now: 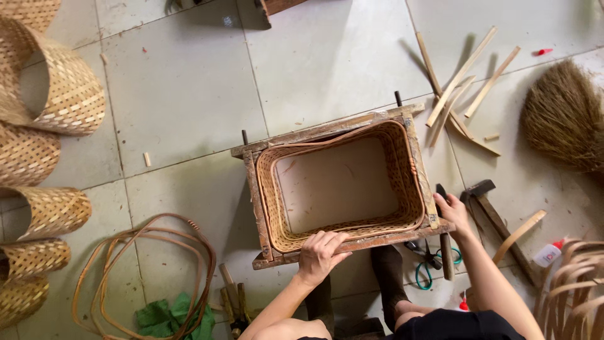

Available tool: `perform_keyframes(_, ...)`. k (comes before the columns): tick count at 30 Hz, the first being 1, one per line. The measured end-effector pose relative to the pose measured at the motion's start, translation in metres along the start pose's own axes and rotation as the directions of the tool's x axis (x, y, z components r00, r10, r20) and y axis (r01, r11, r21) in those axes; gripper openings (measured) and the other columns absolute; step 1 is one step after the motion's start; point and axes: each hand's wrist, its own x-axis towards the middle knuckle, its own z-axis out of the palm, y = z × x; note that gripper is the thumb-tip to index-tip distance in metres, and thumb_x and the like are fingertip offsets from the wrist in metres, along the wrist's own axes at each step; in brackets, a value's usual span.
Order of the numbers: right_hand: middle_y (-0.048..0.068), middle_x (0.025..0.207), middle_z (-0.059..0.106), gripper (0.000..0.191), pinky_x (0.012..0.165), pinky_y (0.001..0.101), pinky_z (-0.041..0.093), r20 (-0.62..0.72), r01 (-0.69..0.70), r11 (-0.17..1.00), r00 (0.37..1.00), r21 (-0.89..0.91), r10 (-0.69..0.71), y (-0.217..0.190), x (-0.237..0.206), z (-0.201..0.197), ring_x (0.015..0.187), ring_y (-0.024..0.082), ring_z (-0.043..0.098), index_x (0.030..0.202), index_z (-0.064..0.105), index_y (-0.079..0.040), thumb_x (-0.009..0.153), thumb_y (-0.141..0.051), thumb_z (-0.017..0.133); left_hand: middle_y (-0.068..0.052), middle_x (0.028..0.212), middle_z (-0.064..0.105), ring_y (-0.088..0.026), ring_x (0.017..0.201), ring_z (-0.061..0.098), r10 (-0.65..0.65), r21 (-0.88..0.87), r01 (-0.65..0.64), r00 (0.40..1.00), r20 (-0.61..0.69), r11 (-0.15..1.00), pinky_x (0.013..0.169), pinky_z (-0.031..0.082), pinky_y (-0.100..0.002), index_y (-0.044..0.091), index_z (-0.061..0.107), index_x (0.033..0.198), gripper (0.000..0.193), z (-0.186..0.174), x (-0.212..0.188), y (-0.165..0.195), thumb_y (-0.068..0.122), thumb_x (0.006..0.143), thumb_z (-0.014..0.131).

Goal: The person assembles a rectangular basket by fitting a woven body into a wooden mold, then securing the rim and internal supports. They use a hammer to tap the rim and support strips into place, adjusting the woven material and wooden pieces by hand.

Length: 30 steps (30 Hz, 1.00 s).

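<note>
From the head camera, we see a woven basket [343, 186] sitting inside a wooden frame [255, 189] on the tiled floor [182, 82], the frame keeping its walls square. Our left hand [319, 255] presses down on the near rail, fingers curled over it, while our right hand [452, 211] grips the frame's right corner, steadying it. A hammer [497, 220] lies just beside.

The pale tiled floor [182, 94] carries a wooden frame [259, 208], bamboo strips [459, 75], a broom [563, 116] and a hammer [497, 220].
</note>
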Motion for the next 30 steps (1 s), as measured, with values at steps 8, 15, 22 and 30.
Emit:
perform_keyframes(8,0.013,0.113,0.072,0.04,0.089,0.0379,0.057,-0.162,0.174,0.895,0.952,-0.411,-0.259,-0.014,-0.073,-0.041,0.101,0.025,0.072,0.132,0.064,-0.009,0.094,-0.021,0.067,-0.002,0.097,0.074,-0.026,0.09,0.069,0.021,-0.017,-0.023,0.997,-0.078,1.0,0.077,0.055,-0.039,0.019,0.073,0.109,0.043,0.004,-0.014,0.03,0.026,0.069,0.087)
perform_keyframes(15,0.011,0.106,0.073,0.016,0.093,0.0365,0.057,-0.193,0.401,0.449,0.536,-0.798,-0.822,0.007,-0.206,-0.185,0.101,0.026,0.07,0.111,0.07,-0.007,0.096,-0.004,0.067,0.003,0.101,0.071,-0.021,0.093,0.069,-0.002,0.229,0.023,0.996,-0.089,0.973,0.079,0.055,-0.039,0.022,0.072,0.115,0.049,0.021,-0.04,0.032,0.038,0.071,0.084)
perform_keyframes(22,0.012,0.114,0.071,0.033,0.087,0.043,0.05,-0.725,-0.439,0.618,0.598,-0.652,-0.34,0.078,-0.279,-0.313,0.103,0.028,0.066,0.122,0.069,-0.008,0.094,-0.026,0.072,0.005,0.104,0.07,-0.017,0.095,0.07,-0.051,0.315,0.057,0.998,-0.027,0.947,0.081,0.056,-0.036,0.025,0.07,0.119,0.053,0.033,-0.049,0.021,0.045,0.071,0.083)
perform_keyframes(30,0.009,0.103,0.071,0.012,0.073,0.0401,0.059,-0.576,-0.311,0.486,0.486,-0.817,-0.657,0.095,-0.3,-0.327,0.084,0.028,0.072,0.112,0.069,-0.011,0.108,-0.022,0.066,0.003,0.104,0.07,-0.02,0.095,0.069,-0.064,0.302,0.058,0.998,0.01,0.952,0.083,0.055,-0.038,0.024,0.069,0.12,0.053,0.029,-0.044,0.028,0.042,0.072,0.083)
